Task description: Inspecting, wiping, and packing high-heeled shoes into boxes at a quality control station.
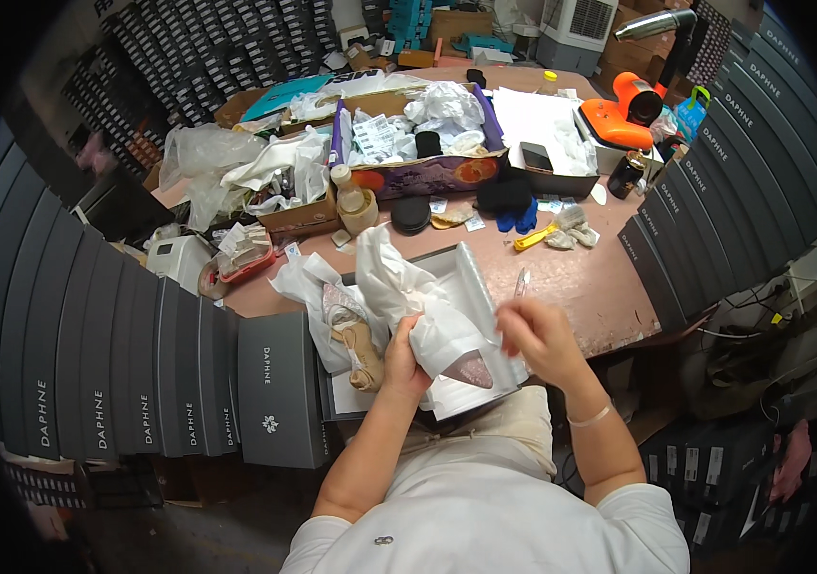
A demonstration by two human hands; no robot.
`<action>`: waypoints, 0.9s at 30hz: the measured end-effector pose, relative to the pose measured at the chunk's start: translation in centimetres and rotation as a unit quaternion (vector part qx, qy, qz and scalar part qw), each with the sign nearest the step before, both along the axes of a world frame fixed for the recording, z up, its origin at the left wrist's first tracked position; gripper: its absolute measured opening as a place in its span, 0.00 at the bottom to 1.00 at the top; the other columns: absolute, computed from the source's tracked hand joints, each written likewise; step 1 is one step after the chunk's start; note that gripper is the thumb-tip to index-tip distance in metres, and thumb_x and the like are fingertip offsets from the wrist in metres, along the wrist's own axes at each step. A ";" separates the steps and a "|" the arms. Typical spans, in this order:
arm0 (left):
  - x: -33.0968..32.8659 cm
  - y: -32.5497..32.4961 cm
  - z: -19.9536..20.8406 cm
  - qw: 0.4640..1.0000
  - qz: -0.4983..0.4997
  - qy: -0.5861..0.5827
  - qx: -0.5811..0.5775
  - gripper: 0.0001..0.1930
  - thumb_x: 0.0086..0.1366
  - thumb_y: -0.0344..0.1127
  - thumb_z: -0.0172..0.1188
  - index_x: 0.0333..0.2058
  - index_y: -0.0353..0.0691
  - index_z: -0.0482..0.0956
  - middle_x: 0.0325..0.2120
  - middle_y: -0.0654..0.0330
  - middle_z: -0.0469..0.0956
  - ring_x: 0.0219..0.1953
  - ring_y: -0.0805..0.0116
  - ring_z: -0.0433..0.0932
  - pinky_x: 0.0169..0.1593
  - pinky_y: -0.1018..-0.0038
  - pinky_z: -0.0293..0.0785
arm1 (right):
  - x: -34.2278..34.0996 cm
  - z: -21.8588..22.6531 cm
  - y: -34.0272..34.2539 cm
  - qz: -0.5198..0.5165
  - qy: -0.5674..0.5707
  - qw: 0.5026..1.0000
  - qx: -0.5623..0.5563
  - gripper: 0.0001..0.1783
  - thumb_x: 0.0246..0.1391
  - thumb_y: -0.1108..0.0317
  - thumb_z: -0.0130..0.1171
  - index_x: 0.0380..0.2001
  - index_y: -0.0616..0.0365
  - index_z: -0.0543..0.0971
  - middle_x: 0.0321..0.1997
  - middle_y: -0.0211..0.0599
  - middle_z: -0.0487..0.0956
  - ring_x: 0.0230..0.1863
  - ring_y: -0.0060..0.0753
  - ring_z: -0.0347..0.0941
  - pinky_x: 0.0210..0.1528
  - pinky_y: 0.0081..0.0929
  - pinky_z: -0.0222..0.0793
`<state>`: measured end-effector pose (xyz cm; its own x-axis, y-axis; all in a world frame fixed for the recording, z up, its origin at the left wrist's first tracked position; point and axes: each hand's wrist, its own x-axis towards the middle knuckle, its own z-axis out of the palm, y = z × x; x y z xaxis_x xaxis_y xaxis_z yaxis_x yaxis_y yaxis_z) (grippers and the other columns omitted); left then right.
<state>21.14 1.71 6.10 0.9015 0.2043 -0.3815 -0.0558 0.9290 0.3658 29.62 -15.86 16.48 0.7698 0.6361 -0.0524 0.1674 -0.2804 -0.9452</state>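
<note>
My left hand (408,362) is closed round a shoe wrapped in white tissue paper (397,273). The shoe's pink glittery pointed toe (470,370) shows out of the paper. It is above an open grey shoe box (473,277) at the table's near edge. A second glittery shoe (343,308) with a tan sole lies on tissue at the box's left side. My right hand (540,337), fingers curled in, is right of the box. Just beyond its knuckles a slim pointed thing (522,281) sticks up; whether the hand grips it is unclear.
Dark shoe boxes line up at the left (131,354) and rise in a stack at the right (714,182). Behind are a purple carton (427,179) of paper, a bottle (356,203), a yellow-handled cutter (534,237), a phone (535,157) and an orange device (616,124).
</note>
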 end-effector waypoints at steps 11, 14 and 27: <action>-3.2 -1.1 6.2 0.978 0.093 -0.186 0.014 0.43 0.62 0.68 0.50 0.64 0.41 0.56 0.60 0.55 0.64 0.61 0.58 0.65 0.64 0.62 0.60 | -4.1 -7.4 0.3 0.056 0.232 0.950 0.202 0.33 0.58 0.65 0.56 0.63 0.67 0.61 0.56 0.44 0.72 0.56 0.29 0.67 0.59 0.27 0.62; -1.3 3.3 3.6 0.965 0.037 -0.241 -0.093 0.34 0.68 0.62 0.42 0.58 0.37 0.66 0.54 0.53 0.72 0.57 0.57 0.71 0.59 0.57 0.68 | -2.1 -6.1 -0.8 0.116 0.169 0.968 0.143 0.33 0.56 0.64 0.59 0.63 0.64 0.63 0.57 0.44 0.71 0.57 0.31 0.67 0.60 0.27 0.61; 4.0 6.4 15.9 0.852 0.380 -0.219 0.287 0.10 0.71 0.36 0.50 0.40 0.36 0.75 0.39 0.54 0.77 0.46 0.58 0.77 0.60 0.57 0.70 | 6.3 -1.5 -5.2 0.001 -0.158 0.987 -0.003 0.36 0.48 0.54 0.69 0.56 0.63 0.71 0.44 0.52 0.79 0.43 0.44 0.78 0.45 0.34 0.73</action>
<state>25.14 8.11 22.00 0.4555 0.8319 0.3169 -0.8096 0.2392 0.5360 35.91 -21.10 14.94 0.7473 0.6379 0.1861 0.4542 -0.2859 -0.8438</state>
